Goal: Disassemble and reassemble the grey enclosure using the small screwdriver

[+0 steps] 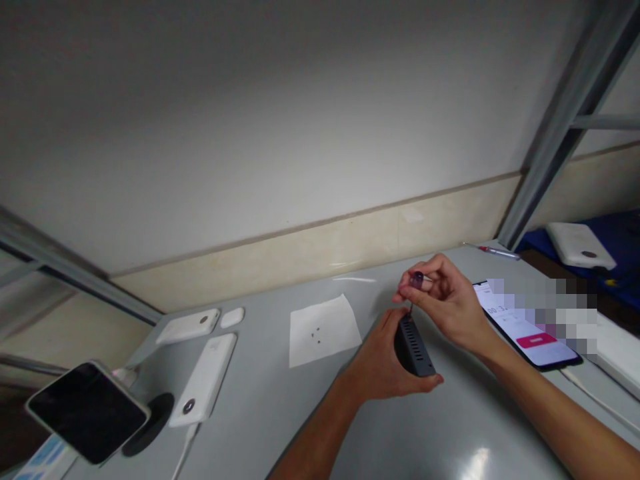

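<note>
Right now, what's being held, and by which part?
The left hand grips a dark, slotted rectangular box by its opposite ends; the right hand holds a thin, screwdriver-like tool by its dark purple handle.

place: apparently living quarters; metal frame (556, 133); grey desk (260, 400); propped phone (87, 413); white power bank (207, 377)

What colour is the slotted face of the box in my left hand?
Dark grey: the slotted face of the box in the left hand shows in the head view.
</note>
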Tool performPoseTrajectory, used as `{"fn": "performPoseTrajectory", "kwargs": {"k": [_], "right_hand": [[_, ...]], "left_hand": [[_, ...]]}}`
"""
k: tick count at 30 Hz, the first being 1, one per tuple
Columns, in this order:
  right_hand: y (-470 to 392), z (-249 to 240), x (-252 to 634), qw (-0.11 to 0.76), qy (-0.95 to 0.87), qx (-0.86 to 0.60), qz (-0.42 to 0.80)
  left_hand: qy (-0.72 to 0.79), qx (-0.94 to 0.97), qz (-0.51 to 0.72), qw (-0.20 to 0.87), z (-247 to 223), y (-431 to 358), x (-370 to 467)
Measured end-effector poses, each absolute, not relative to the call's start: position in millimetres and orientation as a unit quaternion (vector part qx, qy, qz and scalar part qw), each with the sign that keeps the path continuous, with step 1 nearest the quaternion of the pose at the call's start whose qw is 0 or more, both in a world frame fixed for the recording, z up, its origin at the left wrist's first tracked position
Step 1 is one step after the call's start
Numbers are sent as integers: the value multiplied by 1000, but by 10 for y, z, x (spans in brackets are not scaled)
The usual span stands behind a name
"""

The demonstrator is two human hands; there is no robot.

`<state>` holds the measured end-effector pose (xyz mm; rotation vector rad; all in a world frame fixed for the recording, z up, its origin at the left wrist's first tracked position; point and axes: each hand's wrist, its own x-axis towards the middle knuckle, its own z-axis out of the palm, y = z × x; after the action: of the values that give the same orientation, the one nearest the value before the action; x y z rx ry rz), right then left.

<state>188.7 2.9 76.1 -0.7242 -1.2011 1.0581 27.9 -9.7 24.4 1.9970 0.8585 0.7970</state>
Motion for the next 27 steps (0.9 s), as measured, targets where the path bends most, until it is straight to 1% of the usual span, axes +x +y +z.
{"fn": "performPoseTrajectory", "kwargs": {"k": [2, 7, 13, 19, 23, 27], "right_hand": [[37, 776, 1893, 637, -529, -303, 471], [64, 753, 1904, 612, -568, -320, 449], [64, 690, 1941, 585, -567, -319, 484], [12, 751, 1877, 621, -525, -274, 514], [-27, 780, 1839, 600, -538, -289, 517], [-5, 742, 1894, 597, -541, -315, 502]], "left_hand": [[343, 790, 313, 400, 247, -101, 274], [339, 793, 307, 402, 257, -113, 260], [349, 794, 301, 396, 238, -106, 265], [327, 798, 312, 398, 216, -88, 284], [339, 796, 303, 401, 225, -94, 275], [345, 794, 299, 403, 234, -107, 260]]}}
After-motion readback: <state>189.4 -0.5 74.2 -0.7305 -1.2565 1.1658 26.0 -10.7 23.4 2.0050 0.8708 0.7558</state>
